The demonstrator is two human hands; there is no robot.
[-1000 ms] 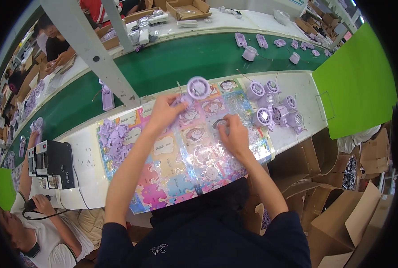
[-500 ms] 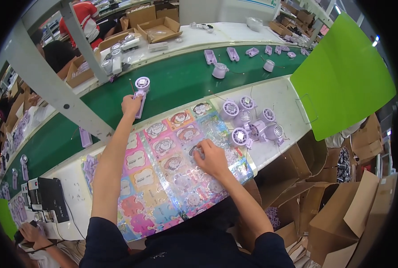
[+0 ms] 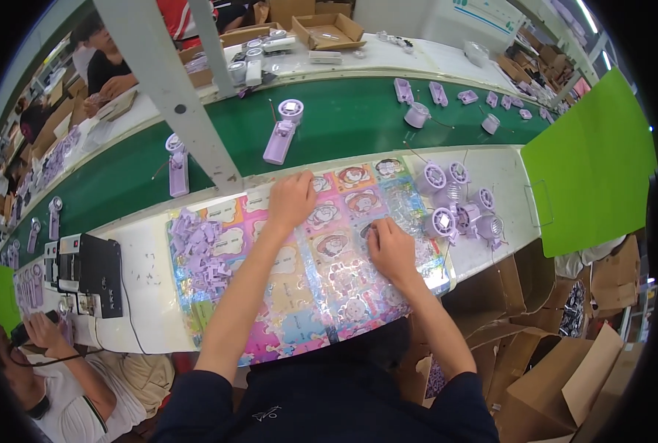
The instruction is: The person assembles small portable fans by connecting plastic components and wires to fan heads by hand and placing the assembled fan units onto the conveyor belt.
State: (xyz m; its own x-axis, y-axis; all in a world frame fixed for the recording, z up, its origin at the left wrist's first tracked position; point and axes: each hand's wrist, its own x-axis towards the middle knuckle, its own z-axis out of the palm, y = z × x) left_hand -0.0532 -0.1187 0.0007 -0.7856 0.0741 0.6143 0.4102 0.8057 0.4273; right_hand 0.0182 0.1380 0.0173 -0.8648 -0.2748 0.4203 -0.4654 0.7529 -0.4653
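On the colourful cartoon-print mat point(image 3: 299, 275), my left hand point(image 3: 292, 198) is near the belt-side edge, its back up and its fingers mostly hidden. It is apart from a lilac handheld-fan body point(image 3: 281, 137) lying on the green belt point(image 3: 343, 122). My right hand point(image 3: 392, 249) rests on the mat's right half with its fingers curled; whatever they may hold is hidden. To its right stands a cluster of round lilac fan heads point(image 3: 462, 207) with thin wires. Left of my left forearm lies a pile of small lilac plastic parts point(image 3: 200, 247).
A grey metal post point(image 3: 174, 96) rises in front of the belt. More lilac housings point(image 3: 438, 94) lie along the belt. At left stands a black boxy device point(image 3: 96, 277) with a cable; a co-worker point(image 3: 70, 369) sits beside it. A green panel point(image 3: 594, 170) and cardboard boxes point(image 3: 543, 369) are at right.
My left hand has let go of the fan body on the belt and drawn back over the mat. My right hand stays over the mat, its fingers more curled. The view has turned left.
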